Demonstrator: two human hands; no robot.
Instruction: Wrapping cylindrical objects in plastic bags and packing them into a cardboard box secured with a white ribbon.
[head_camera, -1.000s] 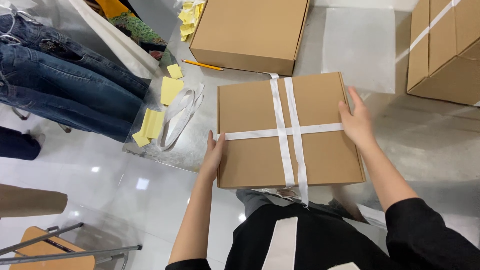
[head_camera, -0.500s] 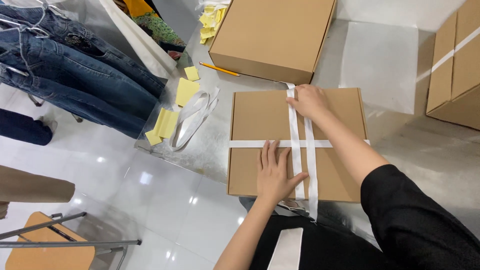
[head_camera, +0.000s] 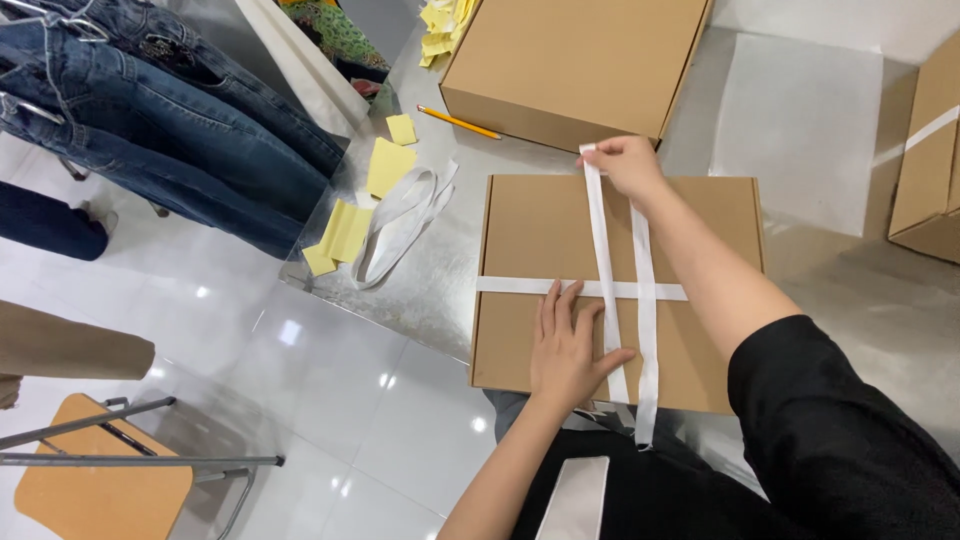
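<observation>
Box: a flat brown cardboard box (head_camera: 540, 240) lies on the shiny grey metal surface (head_camera: 800, 120), its near edge over the person's lap.
Ribbon: white flat ribbon (head_camera: 645, 330) crosses the lid, one band across and two strands running lengthwise; a loose end hangs over the near edge.
Left hand: the left hand (head_camera: 570, 350) lies flat on the lid, fingers spread, thumb pressing the nearer lengthwise strand just below the crossing. No closed grip here, only downward pressure.
Right hand: the right hand (head_camera: 630, 165) is at the far edge of the box, its grip pinched on the end of a lengthwise strand, pulling it taut.
Change: a second ago both hands braced the box by its left and right edges; half a second ago they had moved onto the ribbon, and now the right hand has reached the far edge while the left pins the strand.
Meaning: the work appears to have passed from steadying the box to tensioning the ribbon.
Nearby: a second brown cardboard box (head_camera: 570, 55) sits beyond, a yellow pencil (head_camera: 458, 122) beside it, pale yellow paper slips (head_camera: 390, 165) and a loose loop of white ribbon (head_camera: 400, 225) to the left.
Elsewhere: blue jeans (head_camera: 170, 130) hang at the left; a wooden chair (head_camera: 100, 490) stands on the white floor.
</observation>
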